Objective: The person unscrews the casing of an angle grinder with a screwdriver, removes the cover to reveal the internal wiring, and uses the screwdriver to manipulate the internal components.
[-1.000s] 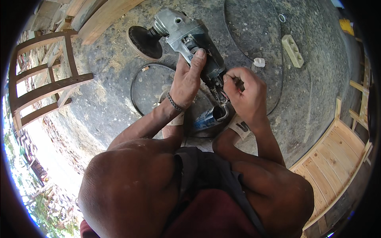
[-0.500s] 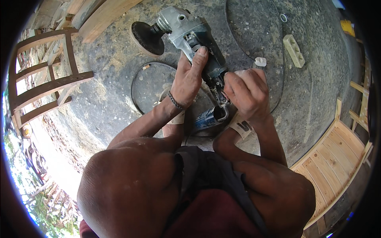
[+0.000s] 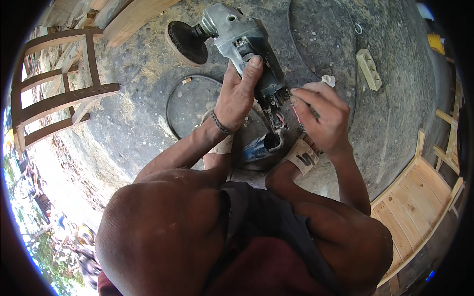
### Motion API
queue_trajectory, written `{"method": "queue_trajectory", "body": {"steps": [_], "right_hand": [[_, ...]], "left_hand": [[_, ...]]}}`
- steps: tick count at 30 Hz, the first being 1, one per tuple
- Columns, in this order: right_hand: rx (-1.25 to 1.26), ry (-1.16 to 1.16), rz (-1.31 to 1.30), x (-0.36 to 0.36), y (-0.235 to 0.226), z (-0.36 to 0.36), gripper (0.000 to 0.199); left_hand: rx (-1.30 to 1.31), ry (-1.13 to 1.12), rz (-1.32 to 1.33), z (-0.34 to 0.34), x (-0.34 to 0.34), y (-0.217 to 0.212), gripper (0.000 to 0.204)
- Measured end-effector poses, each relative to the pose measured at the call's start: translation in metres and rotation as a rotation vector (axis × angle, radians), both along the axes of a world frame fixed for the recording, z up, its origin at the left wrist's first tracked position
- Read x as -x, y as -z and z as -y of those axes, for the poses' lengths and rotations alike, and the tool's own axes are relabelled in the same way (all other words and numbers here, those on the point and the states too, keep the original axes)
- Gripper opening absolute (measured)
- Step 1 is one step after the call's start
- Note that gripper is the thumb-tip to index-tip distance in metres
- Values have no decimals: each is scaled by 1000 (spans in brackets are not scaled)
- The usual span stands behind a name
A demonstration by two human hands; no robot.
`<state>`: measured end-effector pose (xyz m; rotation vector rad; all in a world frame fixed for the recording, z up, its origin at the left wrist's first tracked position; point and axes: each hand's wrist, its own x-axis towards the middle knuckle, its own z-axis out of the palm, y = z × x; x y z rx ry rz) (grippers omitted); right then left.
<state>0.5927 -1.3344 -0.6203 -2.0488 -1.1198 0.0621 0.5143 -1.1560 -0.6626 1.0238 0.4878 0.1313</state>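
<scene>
An angle grinder (image 3: 254, 47) with a round backing pad (image 3: 186, 43) hangs above the ground, its rear end opened so the inner parts and wiring (image 3: 275, 109) show. My left hand (image 3: 239, 93) is closed around its body, thumb on top. Beside the exposed rear, my right hand (image 3: 326, 116) has thumb and forefinger pinched together. A thin red wire (image 3: 296, 115) runs along those fingers; its end at the fingertips is too small to make out. Below the rear sits a loose blue handle housing (image 3: 259, 148), between my feet, with the cord bending into it.
On the grey floor a black cord (image 3: 170, 106) loops at left. A white power strip (image 3: 369, 70), a white plug (image 3: 328, 80) and a small ring (image 3: 358, 28) lie at right. Wooden chair frames (image 3: 66, 101) stand left; a slatted wooden bench (image 3: 414, 202) stands right.
My right hand has drawn slightly right, away from the grinder's rear, uncovering the wiring and the red wire. My left hand keeps its grip on the grinder.
</scene>
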Motion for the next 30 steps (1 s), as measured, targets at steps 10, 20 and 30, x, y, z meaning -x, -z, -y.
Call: {"method": "queue_trajectory", "body": {"steps": [10, 20, 30], "right_hand": [[-97, 75, -191, 4, 2, -8, 15], [10, 9, 239, 3, -5, -13, 18], [200, -309, 653, -17, -15, -12, 9]], "left_hand": [[4, -10, -20, 4, -2, 2, 48], [-44, 57, -18, 2, 1, -2, 46], [-118, 56, -3, 0, 3, 6, 43]]}}
